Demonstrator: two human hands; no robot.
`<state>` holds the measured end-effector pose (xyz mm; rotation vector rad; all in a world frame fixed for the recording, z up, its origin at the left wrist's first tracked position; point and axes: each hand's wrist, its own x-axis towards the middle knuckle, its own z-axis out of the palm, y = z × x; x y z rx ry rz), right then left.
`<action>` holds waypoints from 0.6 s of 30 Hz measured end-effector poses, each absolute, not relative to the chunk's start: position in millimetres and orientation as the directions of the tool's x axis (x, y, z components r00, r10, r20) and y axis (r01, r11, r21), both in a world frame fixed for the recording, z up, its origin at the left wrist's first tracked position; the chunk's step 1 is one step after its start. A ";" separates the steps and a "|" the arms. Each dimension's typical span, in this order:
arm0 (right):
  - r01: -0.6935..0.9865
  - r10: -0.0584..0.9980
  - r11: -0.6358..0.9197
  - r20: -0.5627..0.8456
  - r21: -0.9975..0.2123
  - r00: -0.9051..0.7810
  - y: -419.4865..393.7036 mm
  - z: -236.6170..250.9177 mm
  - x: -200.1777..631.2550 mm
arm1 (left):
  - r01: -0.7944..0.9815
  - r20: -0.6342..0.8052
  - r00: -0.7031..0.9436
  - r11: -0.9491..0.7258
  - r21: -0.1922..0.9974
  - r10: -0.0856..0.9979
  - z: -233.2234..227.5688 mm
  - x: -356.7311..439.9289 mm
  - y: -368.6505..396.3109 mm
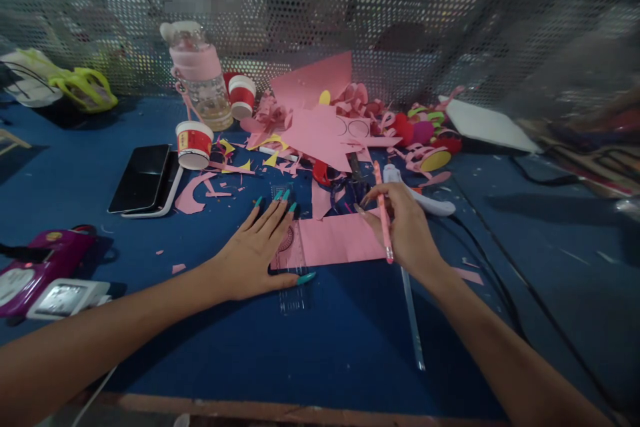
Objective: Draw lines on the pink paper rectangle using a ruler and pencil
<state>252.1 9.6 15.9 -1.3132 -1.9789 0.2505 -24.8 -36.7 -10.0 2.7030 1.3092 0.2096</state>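
My left hand [257, 247] lies flat with fingers spread, pressing a clear plastic ruler [291, 280] against the left edge of a pink paper sheet [340, 239] on the blue table. My right hand [405, 227] holds a pink pencil [383, 213] upright-tilted, its fingers resting on the sheet's right side. A second long clear ruler [413, 317] runs toward me from under the right wrist.
A pile of pink paper scraps and coloured cut-outs [330, 123] lies behind the sheet. Two red-white paper cups [194, 143], a pink-capped bottle [200, 77], a black phone [141, 177], a white glue gun [425, 197], a purple device [35, 267] and a mesh wall [400, 13] surround the area.
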 end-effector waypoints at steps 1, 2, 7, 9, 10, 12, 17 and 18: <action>0.716 0.860 0.458 0.467 -0.527 -0.207 9.7 15.8 252.1 | 0.767 0.064 0.617 -0.618 0.172 0.784 -9.6 -24.8 -36.8; 0.716 0.860 0.457 0.468 -0.527 -0.205 9.8 15.7 252.0 | 0.766 0.060 0.620 -0.620 0.169 0.783 -9.1 -24.7 -36.9; 0.724 0.855 0.462 0.475 -0.512 -0.209 10.4 15.5 252.2 | 0.769 0.062 0.614 -0.615 0.176 0.787 -7.4 -24.1 -37.4; 0.729 0.854 0.460 0.476 -0.507 -0.208 10.3 16.0 252.6 | 0.766 0.072 0.615 -0.617 0.180 0.785 -7.9 -24.4 -37.4; 0.731 0.855 0.458 0.475 -0.506 -0.207 10.1 16.3 252.8 | 0.765 0.078 0.615 -0.618 0.181 0.785 -8.4 -24.7 -37.3; 0.732 0.858 0.453 0.470 -0.508 -0.204 9.9 16.5 253.0 | 0.762 0.084 0.618 -0.622 0.181 0.782 -9.3 -25.5 -37.0; 0.722 0.854 0.458 0.483 -0.518 -0.195 10.2 15.3 252.5 | 0.754 0.080 0.631 -0.635 0.168 0.772 -10.2 -26.6 -36.8; 0.720 0.853 0.459 0.484 -0.521 -0.194 10.3 15.1 252.4 | 0.755 0.083 0.631 -0.635 0.166 0.772 -10.0 -26.6 -36.9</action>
